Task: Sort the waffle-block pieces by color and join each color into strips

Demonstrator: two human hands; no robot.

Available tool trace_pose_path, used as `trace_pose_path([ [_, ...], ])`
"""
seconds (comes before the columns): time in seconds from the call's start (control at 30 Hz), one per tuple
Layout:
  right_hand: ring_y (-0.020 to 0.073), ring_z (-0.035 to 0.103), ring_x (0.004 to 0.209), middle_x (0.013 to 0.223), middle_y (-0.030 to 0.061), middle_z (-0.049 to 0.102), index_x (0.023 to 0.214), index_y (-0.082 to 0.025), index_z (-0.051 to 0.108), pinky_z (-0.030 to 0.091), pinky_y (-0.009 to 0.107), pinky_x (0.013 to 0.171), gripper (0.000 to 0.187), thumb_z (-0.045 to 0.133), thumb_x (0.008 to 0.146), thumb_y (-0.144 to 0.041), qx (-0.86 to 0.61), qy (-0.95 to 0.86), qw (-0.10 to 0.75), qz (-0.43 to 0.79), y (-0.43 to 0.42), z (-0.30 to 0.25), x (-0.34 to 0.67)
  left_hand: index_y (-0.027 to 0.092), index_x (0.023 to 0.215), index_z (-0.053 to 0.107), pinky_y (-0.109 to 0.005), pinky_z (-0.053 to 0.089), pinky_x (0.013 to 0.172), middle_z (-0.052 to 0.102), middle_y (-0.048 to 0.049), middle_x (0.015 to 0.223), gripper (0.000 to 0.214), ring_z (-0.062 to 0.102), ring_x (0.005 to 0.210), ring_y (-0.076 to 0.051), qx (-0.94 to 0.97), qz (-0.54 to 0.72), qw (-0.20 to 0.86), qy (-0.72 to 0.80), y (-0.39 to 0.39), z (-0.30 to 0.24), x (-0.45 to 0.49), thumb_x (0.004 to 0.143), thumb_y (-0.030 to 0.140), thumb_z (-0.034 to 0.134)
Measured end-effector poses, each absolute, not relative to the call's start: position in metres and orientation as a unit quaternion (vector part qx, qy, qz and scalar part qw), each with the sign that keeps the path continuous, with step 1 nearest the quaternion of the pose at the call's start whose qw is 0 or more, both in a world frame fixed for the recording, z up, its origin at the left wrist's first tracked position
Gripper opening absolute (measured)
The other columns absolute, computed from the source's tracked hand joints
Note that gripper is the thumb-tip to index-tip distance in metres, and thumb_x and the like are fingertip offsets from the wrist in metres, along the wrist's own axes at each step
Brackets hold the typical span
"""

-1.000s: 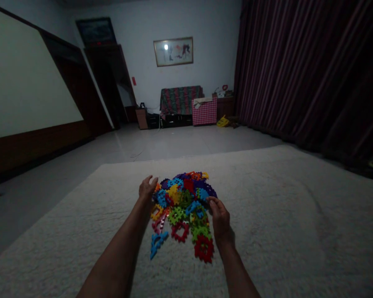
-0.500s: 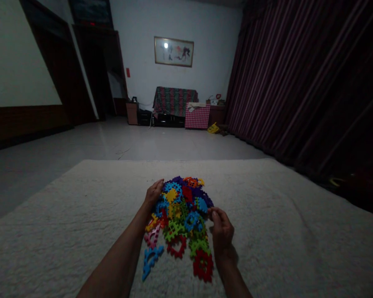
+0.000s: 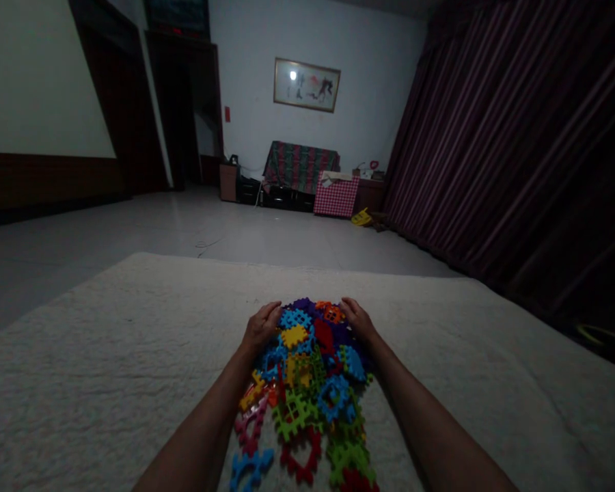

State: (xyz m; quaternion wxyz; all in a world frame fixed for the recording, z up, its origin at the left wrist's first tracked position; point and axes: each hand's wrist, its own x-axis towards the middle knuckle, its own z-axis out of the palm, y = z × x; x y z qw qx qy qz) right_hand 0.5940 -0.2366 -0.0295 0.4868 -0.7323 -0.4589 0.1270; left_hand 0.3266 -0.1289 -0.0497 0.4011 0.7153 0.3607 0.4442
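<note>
Head camera: a person is sitting low on a fluffy white rug with both bare arms reaching forward. A pile of bright plastic puzzle pieces is lying on the rug right between the arms, in the middle near the bottom of the picture. The left hand is cupping the far left side of the pile, with its fingers curved and close together, touching a blue piece. The right hand is resting on the far right side of the pile, with its fingers bent over the top, just beside an orange piece. Neither hand is pinching a piece; both are pressing on the pile's sides. A yellow piece is sitting between the two hands. A green piece and a red piece are lying closer to the person. Far away, past the grey floor, a couch with a striped cover is standing by the wall, with a red checked box just beside it. A framed picture is hanging above the couch. Dark striped curtains are covering the right side of the room.
</note>
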Motion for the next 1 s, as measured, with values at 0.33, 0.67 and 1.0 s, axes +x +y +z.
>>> trace_pose_path([
  [0.33,0.0239,0.065,0.103,0.109,0.0038,0.073,0.110,-0.024,0.069,0.048,0.041,0.097,0.039,0.054,0.085,-0.051,-0.664,-0.560,0.469,0.156,-0.242,-0.035,0.575,0.023,0.106,0.074,-0.035,0.045,0.109,0.072,-0.0048,0.120,0.039,0.063,0.117,-0.024,0.777,0.373,0.374,0.342,-0.139,-0.034,0.327,0.080,0.045,0.056],
  [0.67,0.0231,0.066,0.099,0.108,0.0027,0.073,0.110,-0.025,0.070,0.051,0.038,0.092,0.037,0.057,0.084,-0.047,-0.639,-0.576,0.475,0.186,-0.243,-0.023,0.561,0.020,0.104,0.075,-0.039,0.048,0.102,0.075,-0.0080,0.113,0.051,0.066,0.110,-0.028,0.720,0.409,0.400,0.394,-0.128,-0.040,0.322,0.076,0.057,0.056],
  [1.0,0.0253,0.065,0.110,0.122,0.0039,0.070,0.123,-0.028,0.066,0.048,0.045,0.101,0.046,0.065,0.080,-0.043,-0.569,-0.609,0.501,0.232,-0.238,-0.019,0.534,0.016,0.099,0.076,-0.040,0.048,0.102,0.075,-0.0105,0.110,0.043,0.066,0.111,-0.028,0.694,0.441,0.405,0.401,-0.131,-0.031,0.321,0.080,0.049,0.057],
])
